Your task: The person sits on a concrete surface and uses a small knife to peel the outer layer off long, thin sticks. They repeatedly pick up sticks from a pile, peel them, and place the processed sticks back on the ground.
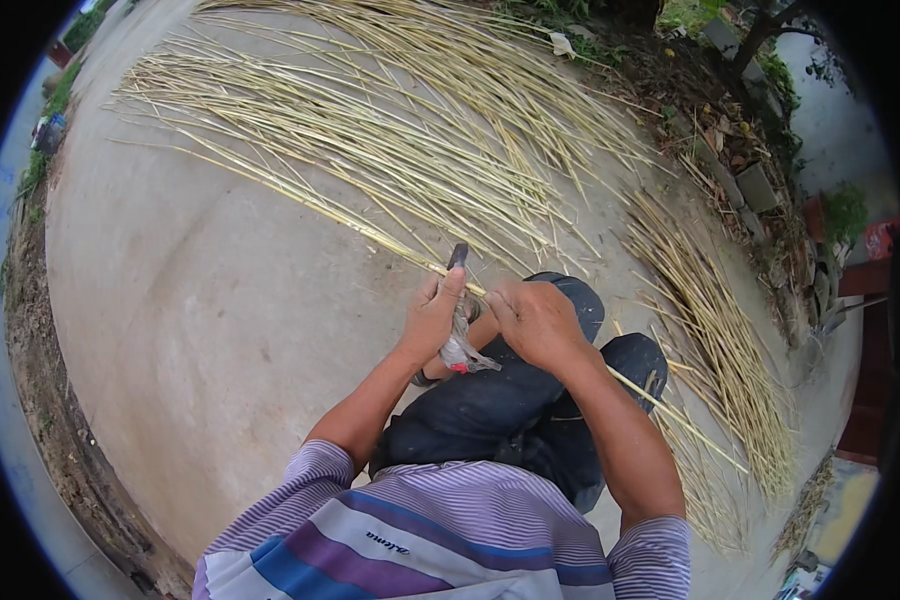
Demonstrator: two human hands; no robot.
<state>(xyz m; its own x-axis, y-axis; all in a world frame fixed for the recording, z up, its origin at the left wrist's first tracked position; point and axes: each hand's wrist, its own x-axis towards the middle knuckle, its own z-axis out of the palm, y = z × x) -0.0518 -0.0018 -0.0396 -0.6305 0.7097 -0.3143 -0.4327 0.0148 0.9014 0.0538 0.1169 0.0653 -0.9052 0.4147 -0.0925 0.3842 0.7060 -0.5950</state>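
A long pale yellow stalk (370, 232) runs from the upper left, through both hands, and out past my right forearm toward the lower right. My left hand (430, 320) is closed around a short tool with a dark flat blade (458, 256), its thumb up along the blade beside the stalk. Grey plastic-like wrapping (460, 350) with a red spot hangs below that hand, around what looks like the tool's handle. My right hand (538, 320) is closed on the stalk just right of the blade. Its fingertips are partly hidden.
Long stalks (350, 120) lie spread over the concrete ground (170, 330) ahead. Another pile of stalks (720, 340) lies to the right. My bent knees in dark trousers (470, 420) are under the hands. Blocks (757, 187), leaves and plants border the far right.
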